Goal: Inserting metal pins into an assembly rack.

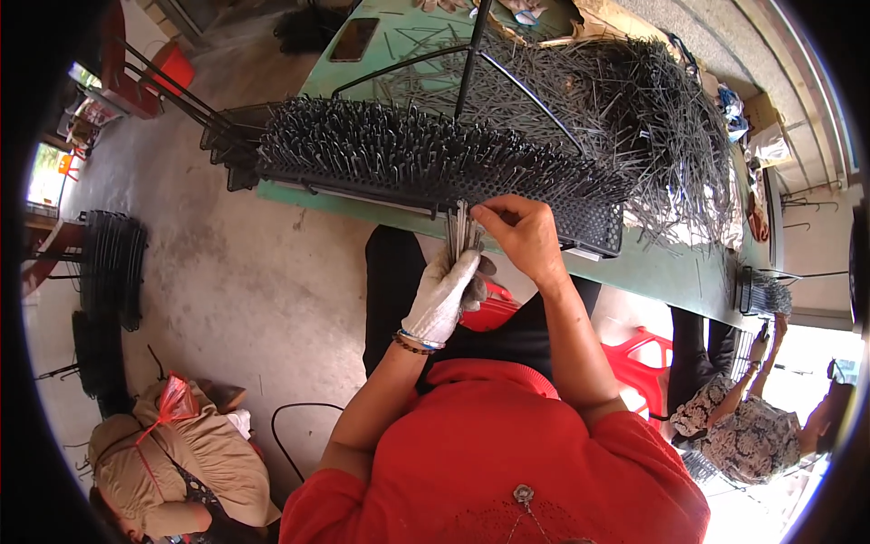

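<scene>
My left hand (444,295), in a white and grey work glove, is closed around a bundle of thin metal rods (459,231) that stand nearly upright. The bare right hand (524,238) has thumb and forefinger pinched at the top of this bundle, on what looks like one rod's end; the exact grip is partly hidden. Just beyond both hands lies a long black perforated rack (584,227) along the table's near edge. Many dark hooked metal pieces (381,145) stand packed in it, while its right end shows bare holes.
On the green table (675,272), a large heap of loose dark rods (625,109) spreads behind the rack. A black frame (471,68) rises there, and a phone (354,40) lies far left. Other people sit at lower left (195,453) and right (743,426). A red stool (639,363) is nearby.
</scene>
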Demonstrator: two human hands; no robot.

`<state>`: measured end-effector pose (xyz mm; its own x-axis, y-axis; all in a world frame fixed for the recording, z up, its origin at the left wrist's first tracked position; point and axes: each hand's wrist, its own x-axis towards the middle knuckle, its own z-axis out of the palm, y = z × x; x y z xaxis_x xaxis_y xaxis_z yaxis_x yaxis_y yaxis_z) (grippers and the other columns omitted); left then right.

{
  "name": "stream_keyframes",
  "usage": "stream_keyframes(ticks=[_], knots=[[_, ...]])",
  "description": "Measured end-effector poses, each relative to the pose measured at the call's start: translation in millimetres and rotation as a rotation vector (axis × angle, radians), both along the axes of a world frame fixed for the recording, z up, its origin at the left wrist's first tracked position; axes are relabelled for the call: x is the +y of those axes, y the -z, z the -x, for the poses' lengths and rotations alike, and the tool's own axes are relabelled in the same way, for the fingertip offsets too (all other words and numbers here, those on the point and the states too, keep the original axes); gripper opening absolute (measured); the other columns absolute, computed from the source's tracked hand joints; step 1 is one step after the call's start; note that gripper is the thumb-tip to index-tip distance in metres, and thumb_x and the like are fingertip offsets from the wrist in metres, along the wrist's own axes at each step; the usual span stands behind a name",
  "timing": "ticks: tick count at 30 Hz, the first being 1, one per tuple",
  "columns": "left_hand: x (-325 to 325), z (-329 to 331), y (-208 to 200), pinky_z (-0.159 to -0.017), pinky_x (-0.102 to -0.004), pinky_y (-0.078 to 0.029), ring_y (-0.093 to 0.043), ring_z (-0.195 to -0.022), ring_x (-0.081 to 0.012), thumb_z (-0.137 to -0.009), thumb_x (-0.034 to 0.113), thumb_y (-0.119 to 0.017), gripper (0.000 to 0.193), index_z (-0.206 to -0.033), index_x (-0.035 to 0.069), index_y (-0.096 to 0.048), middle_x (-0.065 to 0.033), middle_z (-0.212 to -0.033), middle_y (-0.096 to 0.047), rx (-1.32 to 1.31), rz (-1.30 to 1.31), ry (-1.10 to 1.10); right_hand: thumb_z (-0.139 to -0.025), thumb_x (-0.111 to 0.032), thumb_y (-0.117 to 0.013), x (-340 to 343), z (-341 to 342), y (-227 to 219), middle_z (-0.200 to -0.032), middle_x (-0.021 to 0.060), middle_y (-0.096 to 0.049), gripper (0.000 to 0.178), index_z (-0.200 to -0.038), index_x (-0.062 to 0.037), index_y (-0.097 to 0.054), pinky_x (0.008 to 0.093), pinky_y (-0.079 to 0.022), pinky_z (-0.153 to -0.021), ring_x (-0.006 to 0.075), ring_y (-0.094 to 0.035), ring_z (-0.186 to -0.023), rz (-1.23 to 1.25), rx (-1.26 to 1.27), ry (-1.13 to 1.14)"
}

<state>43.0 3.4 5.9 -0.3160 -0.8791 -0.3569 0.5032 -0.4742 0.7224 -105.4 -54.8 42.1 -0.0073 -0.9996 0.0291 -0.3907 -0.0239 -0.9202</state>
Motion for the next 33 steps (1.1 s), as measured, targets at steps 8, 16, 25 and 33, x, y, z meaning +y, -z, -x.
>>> stream_keyframes(ticks=[8, 16, 25, 33], knots=[[1, 0, 6, -0.046, -0.0183, -0.047, -0.060, -0.059, -0.0053, -0.099, 0.029, -0.056, 0.024, -0.108, 0.007, -0.056, -0.0014, -0.082, -0.065, -0.042, -0.067, -0.036, -0.095, -0.015, -0.063, -13, 9, -7, -0.086, 0.0052, -0.069, 0.022, -0.103, 0.0049, -0.067, 0.0219, -0.048, -0.061, 0.0077, -0.058, -0.067, 0.044, -0.235, 0.150], [-1, 1, 10, -0.044, -0.0176, -0.046, -0.059, -0.054, -0.0059, -0.098, 0.029, -0.058, 0.023, -0.103, 0.007, -0.057, 0.0006, -0.067, -0.061, -0.080, -0.086, -0.046, -0.097, -0.014, -0.062, -36, 15, -15, -0.090, 0.0061, -0.070, 0.021, -0.106, 0.0041, -0.066, 0.0216, -0.050, -0.065, 0.0076, -0.059, -0.070, 0.262, -0.225, 0.225], [-5, 1, 4, -0.044, -0.0166, -0.045, -0.057, -0.054, -0.0047, -0.098, 0.029, -0.059, 0.023, -0.102, 0.006, -0.057, 0.0004, -0.068, -0.061, -0.078, -0.095, -0.134, -0.096, -0.014, -0.062, -32, 16, -21, -0.091, 0.0054, -0.070, 0.020, -0.105, 0.0029, -0.067, 0.0220, -0.051, -0.065, 0.0079, -0.060, -0.073, 0.184, -0.261, 0.147], [-5, -1, 1, -0.043, -0.0167, -0.041, -0.056, -0.055, -0.0038, -0.098, 0.026, -0.059, 0.020, -0.099, 0.006, -0.059, 0.0002, -0.070, -0.062, -0.161, -0.084, 0.020, -0.092, -0.013, -0.066, -10, 13, -4, -0.080, 0.0055, -0.070, 0.020, -0.099, 0.0051, -0.070, 0.0223, -0.050, -0.060, 0.0069, -0.059, -0.065, -0.079, -0.067, -0.029]])
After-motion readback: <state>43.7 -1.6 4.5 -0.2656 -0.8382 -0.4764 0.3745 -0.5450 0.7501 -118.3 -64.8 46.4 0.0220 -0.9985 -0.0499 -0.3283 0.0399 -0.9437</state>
